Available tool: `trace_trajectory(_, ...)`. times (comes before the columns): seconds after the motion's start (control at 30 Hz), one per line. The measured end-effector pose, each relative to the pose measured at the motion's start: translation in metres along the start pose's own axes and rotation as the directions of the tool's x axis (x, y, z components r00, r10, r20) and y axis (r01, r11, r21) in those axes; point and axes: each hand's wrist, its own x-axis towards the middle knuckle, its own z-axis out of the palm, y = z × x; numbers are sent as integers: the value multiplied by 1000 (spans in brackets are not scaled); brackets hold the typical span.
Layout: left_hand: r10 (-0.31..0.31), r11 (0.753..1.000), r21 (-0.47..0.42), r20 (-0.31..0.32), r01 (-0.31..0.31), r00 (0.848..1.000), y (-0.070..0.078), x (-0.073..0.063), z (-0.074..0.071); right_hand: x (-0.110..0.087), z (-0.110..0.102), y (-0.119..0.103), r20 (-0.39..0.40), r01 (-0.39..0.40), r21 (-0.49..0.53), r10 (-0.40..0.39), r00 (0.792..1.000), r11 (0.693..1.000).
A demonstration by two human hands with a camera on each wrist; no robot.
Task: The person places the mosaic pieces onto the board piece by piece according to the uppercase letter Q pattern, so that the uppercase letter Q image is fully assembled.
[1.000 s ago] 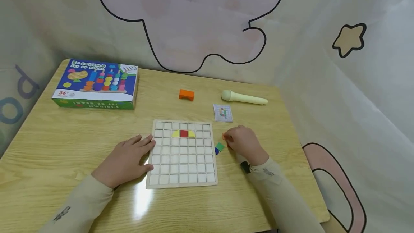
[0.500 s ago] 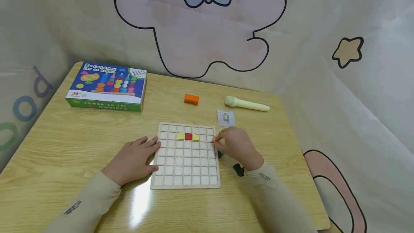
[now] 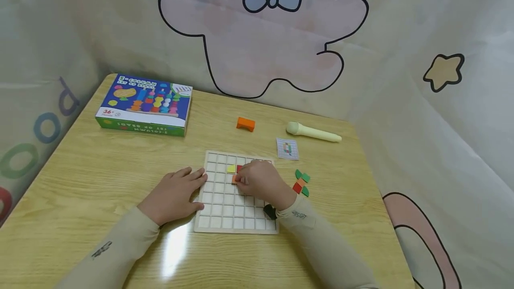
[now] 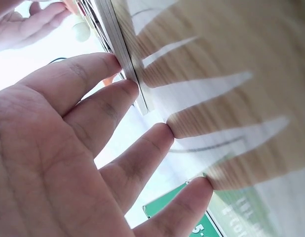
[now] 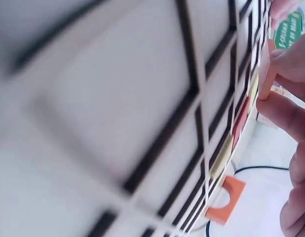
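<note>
A square board [image 3: 217, 217] with a raised grid lies on the table. My left hand [image 3: 174, 195] rests beside its left edge, fingers spread; the left wrist view shows two fingertips at the board's side and others on the tabletop. Over the upper middle of the board, my right hand [image 3: 263, 182] pinches an orange square tile [image 5: 266, 74] between thumb and finger. That tile is tilted on edge, just below a row where a yellow tile [image 3: 231, 168] and a red tile [image 5: 240, 123] lie. The row's other yellow tile [image 5: 221, 158] is hidden by my right hand in the head view.
Right of the board lie loose tiles, among them a red square [image 3: 297, 187] and a green square [image 3: 306, 177]. Behind are a pattern card [image 3: 287, 149], an orange arch block [image 3: 246, 124] and a cream microphone-shaped object [image 3: 313, 132]. A bead-set box [image 3: 144, 104] stands back left.
My right hand has picked up the orange tile from beside the board and carried it left over the grid. My left hand stays at the board's edge. The head view has shifted slightly.
</note>
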Motion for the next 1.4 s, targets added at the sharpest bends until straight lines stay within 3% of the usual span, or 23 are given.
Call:
trace_trajectory(0.33, 5, 1000, 23, 3, -5, 1000, 0, 1, 1, 18, 12, -3, 56, 37, -78, -32, 998, 996)
trace_trajectory(0.53, -6, 1000, 18, 1, 6, 1000, 2, 0, -2, 13, 5, -2, 35, 54, -12, -53, 998, 998)
trace_trajectory(0.73, -13, 1000, -7, 22, 13, 1000, 4, -1, -1, -20, -20, 11, 42, -56, 33, 55, 998, 998)
trace_trajectory(0.83, -7, 1000, -10, 7, 7, 1000, 3, -1, -1, -45, -34, 29, 0, -123, 35, 123, 992, 992)
trace_trajectory(0.93, 2, 1000, -6, -12, -2, 1000, 2, 0, -2, -71, -45, 50, -32, -205, 30, 206, 978, 978)
trace_trajectory(1.03, 9, 1000, 0, -18, -9, 1000, 0, 1, -1, -96, -52, 70, -32, -309, 36, 310, 950, 950)
trace_trajectory(1.2, 14, 1000, 0, -15, -14, 1000, 0, 2, 2, -130, -47, 94, -3, -447, 39, 448, 894, 894)
trace_trajectory(1.27, 14, 1000, 0, -16, -14, 1000, 0, 2, 2, -137, -39, 98, 8, -465, 36, 465, 885, 885)
trace_trajectory(1.4, 15, 1000, -1, -16, -15, 1000, 2, 1, 1, -146, -18, 104, 14, -450, 8, 449, 893, 893)
